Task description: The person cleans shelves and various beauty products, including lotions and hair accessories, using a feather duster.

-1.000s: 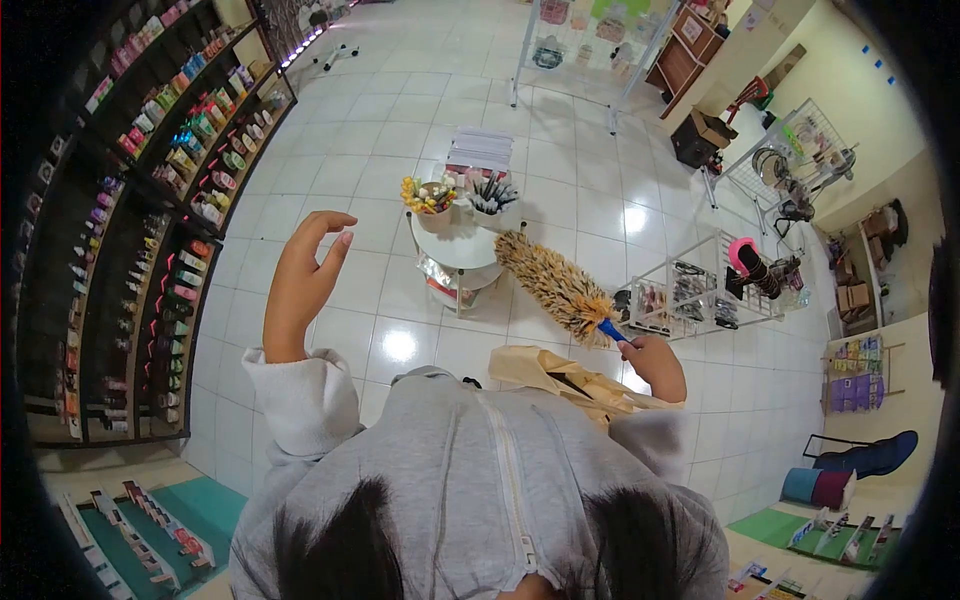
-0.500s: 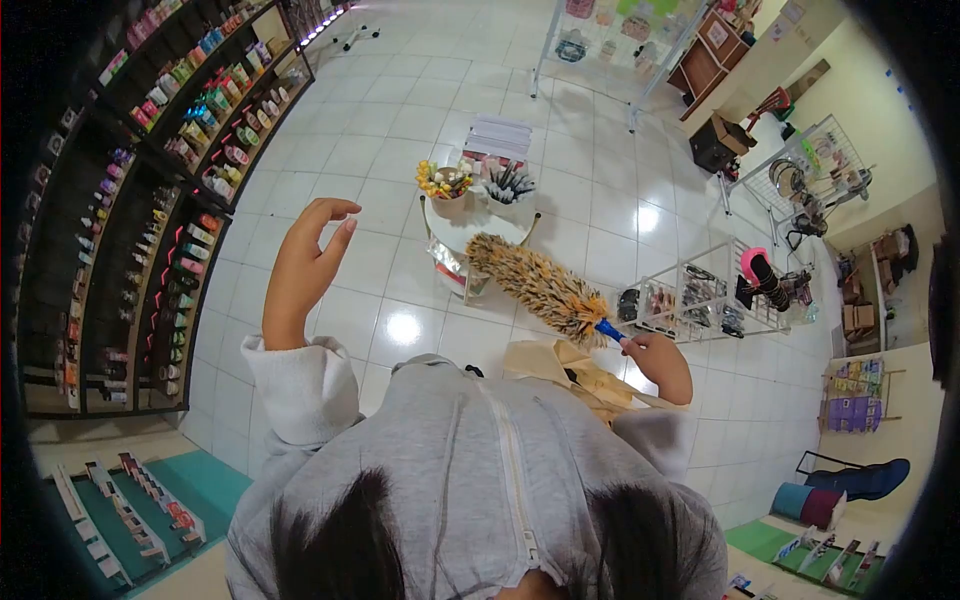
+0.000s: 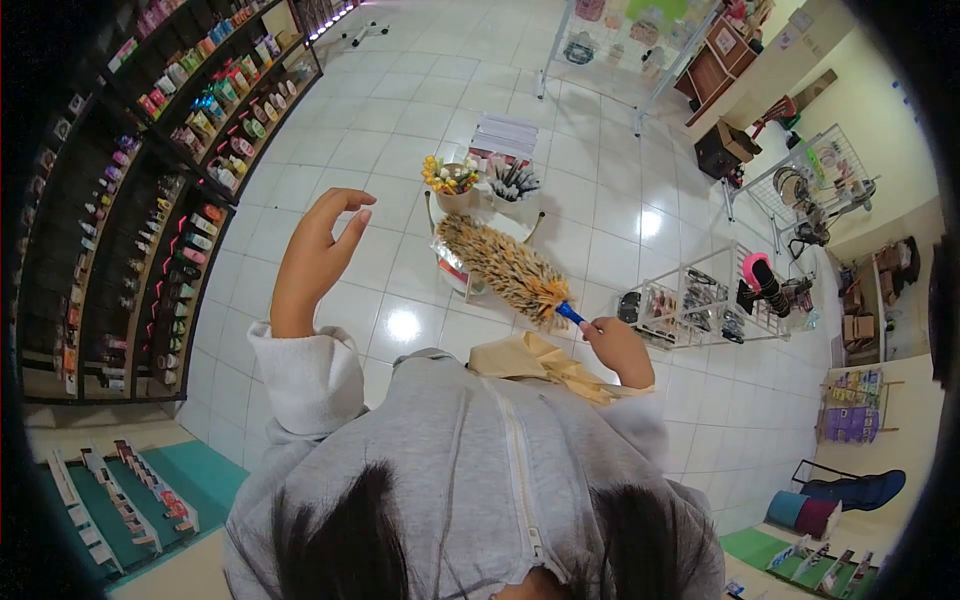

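My right hand (image 3: 617, 350) is wrapped round the blue handle of a fluffy orange-and-black duster (image 3: 508, 272). The duster's head overlaps the front of a small white round-topped table (image 3: 505, 222). On that table stand a pot of yellow and white flowers (image 3: 452, 186), a white cup of dark, slender items (image 3: 513, 184) and a stack of white boxes (image 3: 504, 137). My left hand (image 3: 325, 245) is raised to the left of the table, holding nothing, with thumb and fingers apart and curved. A beige cloth or bag (image 3: 545, 362) hangs near my right forearm.
A dark shelf (image 3: 150, 145) full of bottles and tubes runs along the left. To the right stand a white wire rack (image 3: 690, 305) with packaged goods and another wire rack (image 3: 815, 180). A wheeled glass display (image 3: 625, 60) is at the back. White tiles (image 3: 400, 290) cover the floor.
My right hand has moved left, carrying the duster left across the table's front. The left hand has shifted slightly right and up, and the cloth has swung left.
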### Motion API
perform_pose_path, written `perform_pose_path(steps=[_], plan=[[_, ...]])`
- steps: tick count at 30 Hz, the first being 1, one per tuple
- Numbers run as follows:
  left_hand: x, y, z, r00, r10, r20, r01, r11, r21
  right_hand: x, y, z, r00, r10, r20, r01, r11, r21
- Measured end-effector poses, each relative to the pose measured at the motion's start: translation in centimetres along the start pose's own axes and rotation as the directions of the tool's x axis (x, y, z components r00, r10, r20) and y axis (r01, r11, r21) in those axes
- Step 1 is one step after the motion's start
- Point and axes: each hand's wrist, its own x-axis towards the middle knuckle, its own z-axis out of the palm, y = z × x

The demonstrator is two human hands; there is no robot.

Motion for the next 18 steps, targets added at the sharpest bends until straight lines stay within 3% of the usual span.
perform_pose_path(steps=[7, 12, 18], plan=[[-1.0, 0.0, -0.5, 0.999, -0.026, -0.022, 0.026, 1.0, -0.018, 1.7, -0.6, 2.1, 0.997, -0.074, -0.004, 0.074, 0.997, -0.002], [-1.2, -0.8, -0.6, 1.0, -0.021, -0.02, 0.021, 1.0, 0.019, 1.4, 3.2, 1.2, 0.998, -0.056, 0.001, 0.055, 0.995, 0.082], [-0.8, -0.8, 0.4, 0.999, -0.037, 0.022, 0.036, 0.999, 0.025, -0.7, 8.2, -1.2, 0.98, 0.188, 0.072, -0.2, 0.948, 0.247]])
